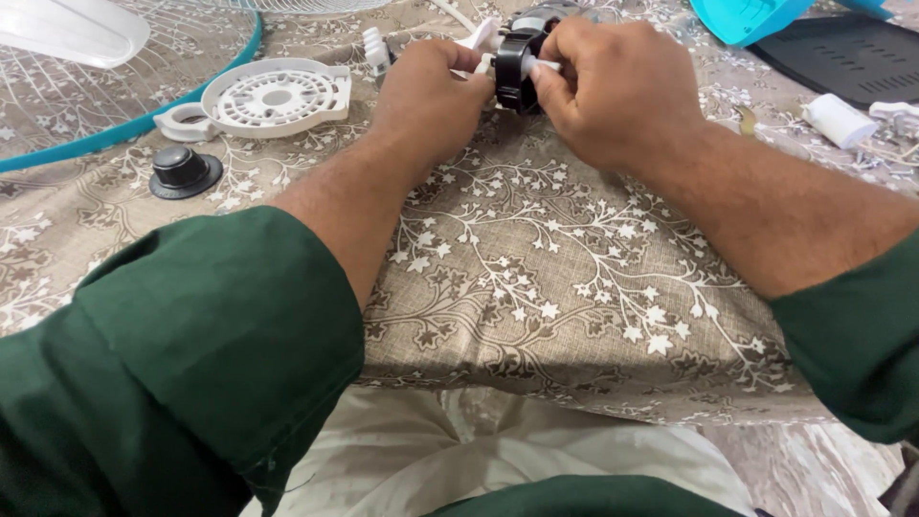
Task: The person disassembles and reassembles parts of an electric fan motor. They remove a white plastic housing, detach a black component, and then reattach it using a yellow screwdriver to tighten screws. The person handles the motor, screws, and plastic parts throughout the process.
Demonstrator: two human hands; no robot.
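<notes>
Far centre of the cloth-covered table [536, 278]: I see the left hand [426, 101] and right hand [613, 86] closed together on a black motor part [517, 67], fingertips pinching a white shaft at its side. I judge the assembly as midway: the white round cover [273, 98], black knob [182, 170], teal-rimmed grille [124, 129] and white cylinder [838, 120] lie loose around it, unattached. How the shaft sits in the part I cannot tell.
</notes>
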